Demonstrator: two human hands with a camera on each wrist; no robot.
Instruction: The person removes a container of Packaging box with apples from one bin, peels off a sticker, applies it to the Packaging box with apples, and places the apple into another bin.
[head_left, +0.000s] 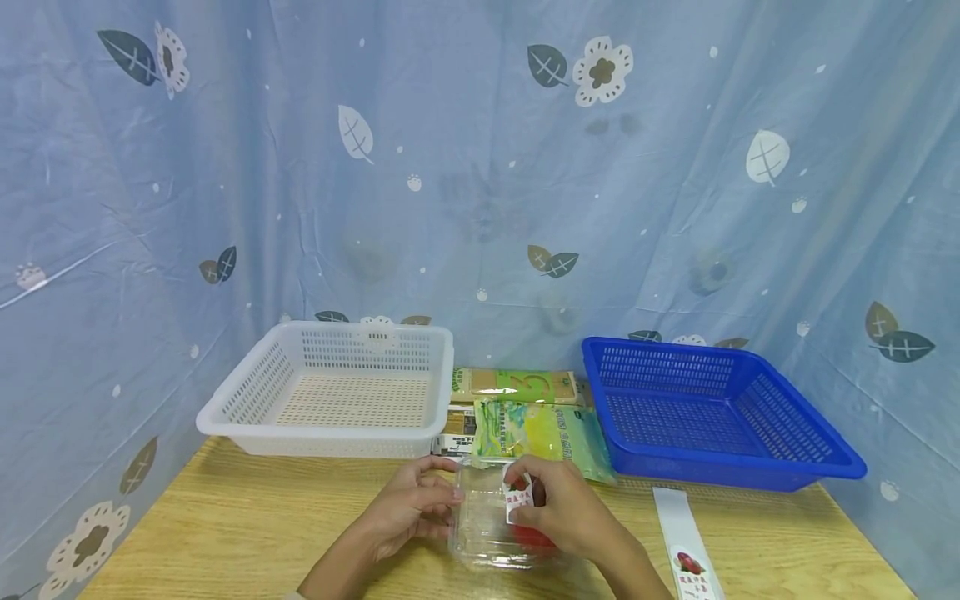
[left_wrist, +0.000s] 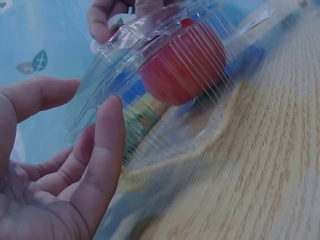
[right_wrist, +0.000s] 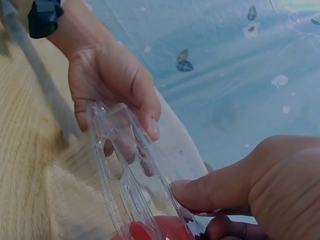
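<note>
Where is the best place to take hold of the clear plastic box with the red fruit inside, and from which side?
Probably by the flat rim of the clear plastic box, coming from its two sides: the ribbed walls look thin and bendable. The left hand already touches the left edge, and the right hand pinches the labelled top edge above the red fruit.

the left hand [left_wrist: 55,165] lies open at the near edge of a clear plastic box [left_wrist: 165,95], its thumb and fingers straight and about touching the box's side. a red fruit [left_wrist: 182,62] sits inside. beyond it the right hand [left_wrist: 112,15] pinches the box's far rim by a small label [left_wrist: 117,24]. the box rests on the wooden counter [left_wrist: 270,165].
</note>
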